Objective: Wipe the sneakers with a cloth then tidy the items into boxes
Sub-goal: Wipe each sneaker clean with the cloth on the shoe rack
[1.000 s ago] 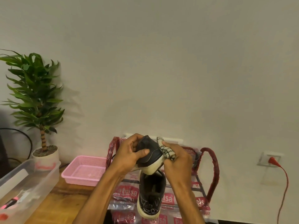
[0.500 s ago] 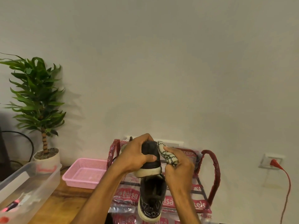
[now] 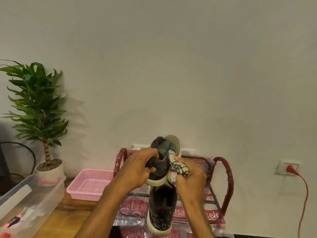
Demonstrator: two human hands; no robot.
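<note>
My left hand (image 3: 137,167) grips a black sneaker with a cream sole (image 3: 163,152), held up in the air with its sole turned to the right and away. My right hand (image 3: 190,179) holds a white cloth with a black pattern (image 3: 177,164) bunched in its fingers and presses it against the sneaker's side. A second black sneaker (image 3: 161,208) lies below on a rack wrapped in clear and red printed plastic (image 3: 226,182).
A pink plastic basket (image 3: 89,186) sits on the wooden table (image 3: 68,213) left of the rack. A clear plastic box (image 3: 30,200) stands at the left edge, a potted plant (image 3: 39,117) behind it. A red plug and cord (image 3: 298,174) hang from a wall socket.
My left hand has turned the sneaker, so more of its upper and its sole edge now stand above my hands. The cloth has slid along the shoe's side.
</note>
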